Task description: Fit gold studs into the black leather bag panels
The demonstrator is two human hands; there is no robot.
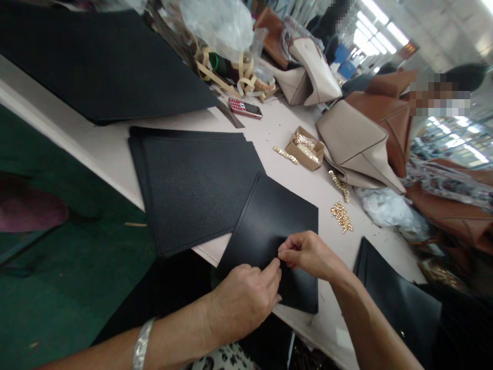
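Observation:
Both my hands meet over a smooth black leather panel (pixel 265 216) that lies at the table's front edge. My left hand (pixel 250 295) is closed, with thumb and forefinger pinched near the panel's middle. My right hand (pixel 306 254) also pinches there, fingertips almost touching the left ones. Whatever sits between the fingertips is too small or hidden to make out. Just left of this panel, partly under it, lies a stack of grained black panels (pixel 196 185). A loose pile of small gold metal pieces (pixel 341 217) lies beyond my right hand.
A small cardboard box (pixel 306 149) holds gold pieces, with gold strips (pixel 338 185) nearby. Behind stand beige bags (pixel 354 144) and brown bags (pixel 389 118). A red phone (pixel 245 108) lies by a large black stack (pixel 103 61). More black panels (pixel 396 298) lie right. Other people are in the background.

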